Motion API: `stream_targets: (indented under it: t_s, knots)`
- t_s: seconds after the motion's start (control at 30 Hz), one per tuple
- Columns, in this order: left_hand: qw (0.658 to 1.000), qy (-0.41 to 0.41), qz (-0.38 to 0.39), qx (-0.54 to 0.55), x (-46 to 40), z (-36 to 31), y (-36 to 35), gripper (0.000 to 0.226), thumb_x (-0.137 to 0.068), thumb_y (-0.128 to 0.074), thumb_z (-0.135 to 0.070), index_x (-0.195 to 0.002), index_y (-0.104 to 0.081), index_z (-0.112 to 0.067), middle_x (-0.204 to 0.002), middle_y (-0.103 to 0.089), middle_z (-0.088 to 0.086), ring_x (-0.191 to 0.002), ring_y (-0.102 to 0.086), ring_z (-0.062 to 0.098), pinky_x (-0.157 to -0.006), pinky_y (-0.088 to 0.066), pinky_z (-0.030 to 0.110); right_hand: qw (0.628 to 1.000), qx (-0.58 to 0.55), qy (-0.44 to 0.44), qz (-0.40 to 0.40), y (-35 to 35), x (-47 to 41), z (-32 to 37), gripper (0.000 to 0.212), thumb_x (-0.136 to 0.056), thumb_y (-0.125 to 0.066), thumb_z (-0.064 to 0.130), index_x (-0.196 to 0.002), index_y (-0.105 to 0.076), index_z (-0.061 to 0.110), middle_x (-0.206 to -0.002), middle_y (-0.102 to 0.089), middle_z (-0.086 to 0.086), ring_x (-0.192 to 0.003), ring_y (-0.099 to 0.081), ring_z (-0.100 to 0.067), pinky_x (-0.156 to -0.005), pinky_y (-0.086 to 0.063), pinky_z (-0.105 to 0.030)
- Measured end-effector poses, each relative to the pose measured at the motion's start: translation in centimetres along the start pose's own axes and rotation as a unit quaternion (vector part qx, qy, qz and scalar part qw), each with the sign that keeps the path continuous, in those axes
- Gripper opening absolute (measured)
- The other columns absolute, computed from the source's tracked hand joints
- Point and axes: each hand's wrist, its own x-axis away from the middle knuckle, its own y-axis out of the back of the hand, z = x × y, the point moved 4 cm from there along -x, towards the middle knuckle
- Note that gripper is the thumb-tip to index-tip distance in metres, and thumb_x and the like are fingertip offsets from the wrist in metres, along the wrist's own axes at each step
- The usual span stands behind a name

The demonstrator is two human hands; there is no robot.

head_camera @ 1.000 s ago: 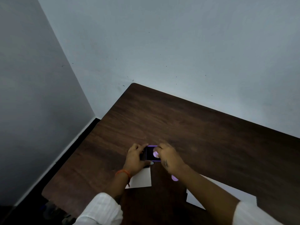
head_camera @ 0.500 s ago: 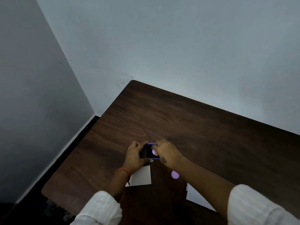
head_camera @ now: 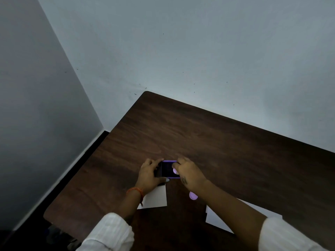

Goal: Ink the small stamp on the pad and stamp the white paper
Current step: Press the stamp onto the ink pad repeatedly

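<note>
A purple-rimmed ink pad (head_camera: 167, 170) with a dark inked face lies on the brown table (head_camera: 208, 140). My left hand (head_camera: 149, 175) grips the pad's left side. My right hand (head_camera: 188, 173) holds a small lilac stamp (head_camera: 175, 171) pressed on the pad's right part. A small white paper (head_camera: 156, 197) lies just below the pad, partly under my left wrist. A second lilac round piece (head_camera: 193, 195) rests on the table under my right forearm.
Another white sheet (head_camera: 215, 219) lies at the lower right, partly hidden by my right arm. The table's left edge drops to a dark floor (head_camera: 32, 220). Grey walls close the corner behind the table.
The camera has tilted slightly; both hands stay at the ink pad. The stamp in my right hand has shifted a little toward the pad's right edge.
</note>
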Motion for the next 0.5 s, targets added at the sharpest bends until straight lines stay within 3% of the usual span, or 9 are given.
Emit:
stream_targets:
  t_s: [0.17,0.33,0.5]
  knots:
    - [1.0,0.0,-0.006,0.002,0.0,-0.1,0.0,0.082,-0.067,-0.082,-0.022,-0.137,-0.04,-0.02,-0.118,-0.045,0.008,-0.11,-0.047,0.021,-0.101,-0.045,0.038,0.997,-0.041,-0.035,-0.049,-0.1,0.4,0.2,0.028,-0.091,-0.049,0.006,-0.119,-0.055,0.004,-0.124,-0.055,-0.016,-0.117,-0.049,-0.029,-0.097,-0.043,-0.036]
    - [1.0,0.003,-0.006,0.005,-0.1,-0.1,0.0,0.081,-0.067,-0.082,-0.02,-0.137,-0.041,-0.02,-0.118,-0.045,0.008,-0.11,-0.047,0.022,-0.101,-0.044,0.04,0.999,-0.037,0.024,0.001,0.6,-0.1,-0.7,0.027,-0.096,-0.042,0.011,-0.117,-0.058,0.003,-0.119,-0.059,-0.017,-0.112,-0.051,-0.029,-0.093,-0.041,-0.036]
    - [1.0,0.007,-0.002,0.002,-0.1,-0.3,0.1,0.082,-0.066,-0.082,-0.021,-0.137,-0.04,-0.02,-0.12,-0.045,0.008,-0.11,-0.046,0.021,-0.102,-0.044,0.039,0.996,-0.046,-0.06,-0.042,-0.1,0.5,0.8,0.033,-0.092,-0.047,0.008,-0.125,-0.05,0.006,-0.129,-0.052,-0.013,-0.12,-0.046,-0.027,-0.1,-0.043,-0.035]
